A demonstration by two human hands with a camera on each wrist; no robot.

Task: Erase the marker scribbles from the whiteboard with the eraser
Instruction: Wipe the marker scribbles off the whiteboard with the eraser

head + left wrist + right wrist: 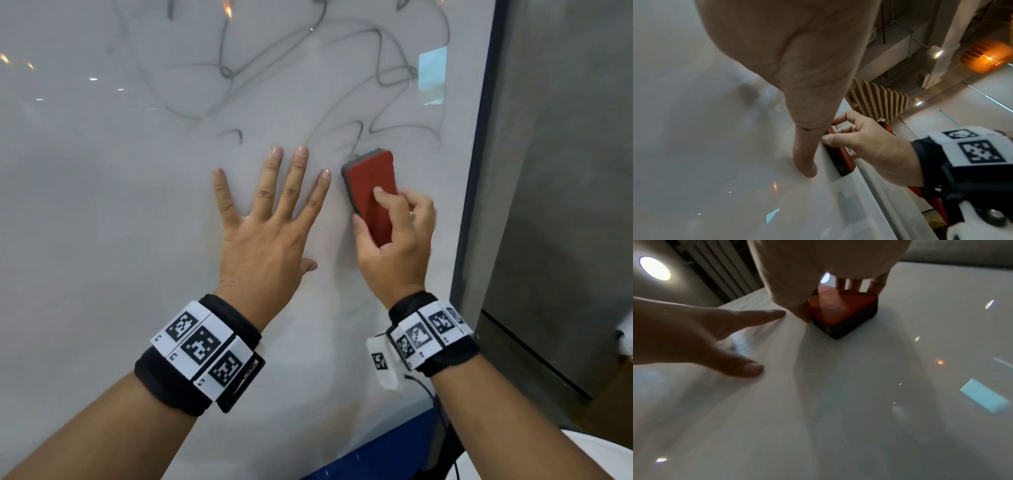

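**Eraser at the foot of the scribbles**

Glossy and pale, the upright white whiteboard [102, 205] fills nearly the whole head view, with a dark frame edge [479, 164] down its right side and a grey wall beyond. Looping grey marker scribbles [308, 68] cover its upper right part; the lower area looks wiped, though faint smears remain.

Spread flat against the board, the left hand [270, 222] has all its fingers straight and holds nothing. Just right of it, the right hand [397, 240] grips the red-backed block eraser with a dark felt pad [371, 185], thumb on its left edge and fingers curled over the back and right edge. Its pad sits against the board, the top end touching the lowest scribble line.

This eraser looks light and rigid, with a soft felt face that should glide easily on so slick a surface. Holding it by its 2 long edges, as now, seems best for even pressure. Most scribbles lie above, so much wiping remains.
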